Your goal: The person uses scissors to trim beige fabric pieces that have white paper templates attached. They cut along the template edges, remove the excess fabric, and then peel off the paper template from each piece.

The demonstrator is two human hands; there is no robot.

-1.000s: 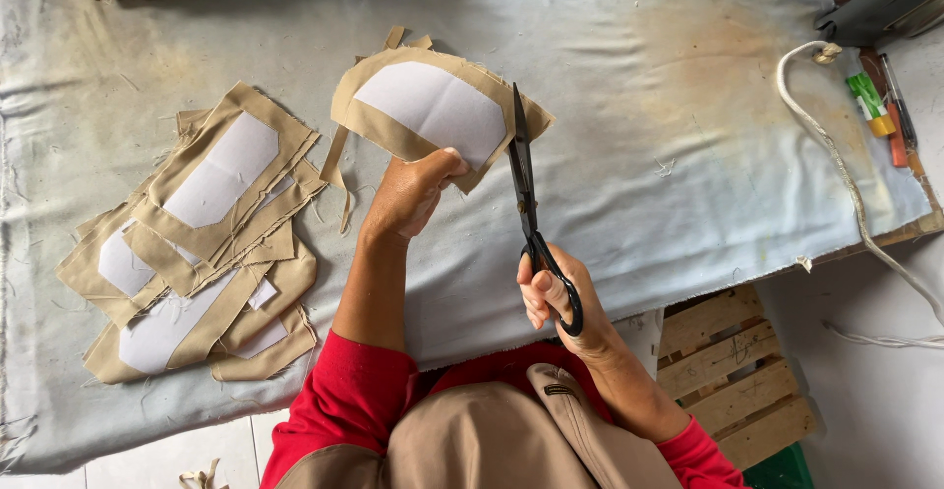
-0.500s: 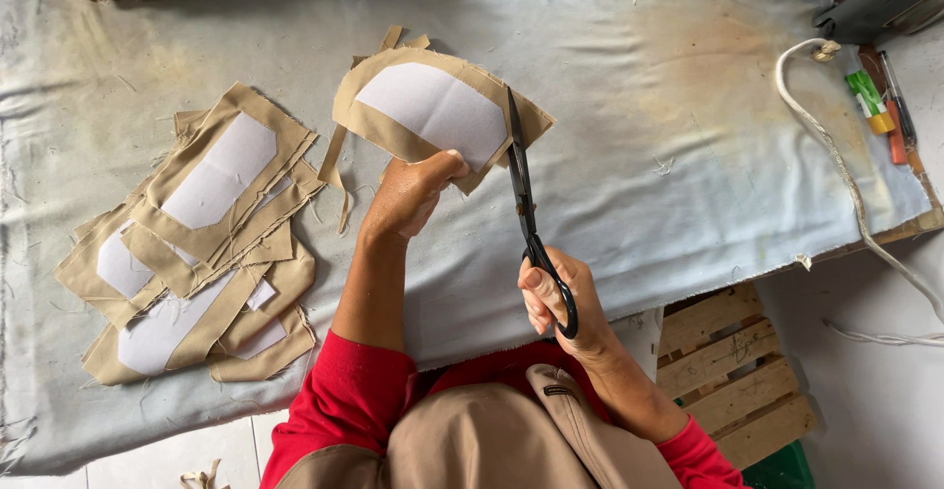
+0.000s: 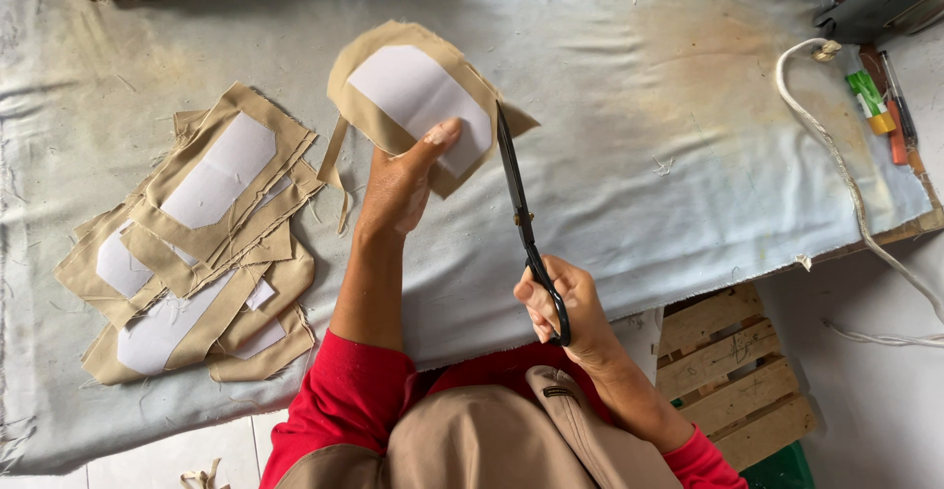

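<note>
Tan fabric piece (image 3: 393, 125) with a white paper pattern on it is pinched in the left hand (image 3: 398, 194), thumb on the paper. The right hand (image 3: 565, 307), closed through the handles of black scissors (image 3: 521, 219), sets the blades at the fabric's edge beside that thumb; a drifting cut risks nicking thumb or pattern.

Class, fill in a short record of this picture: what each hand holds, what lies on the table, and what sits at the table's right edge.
Left hand: holds up a tan fabric piece with a white patch
Right hand: grip on black scissors, blades at the piece's right edge
Table cover: pale grey cloth
Left of the hands: pile of similar pieces
Right edge: white cord, pens
</note>
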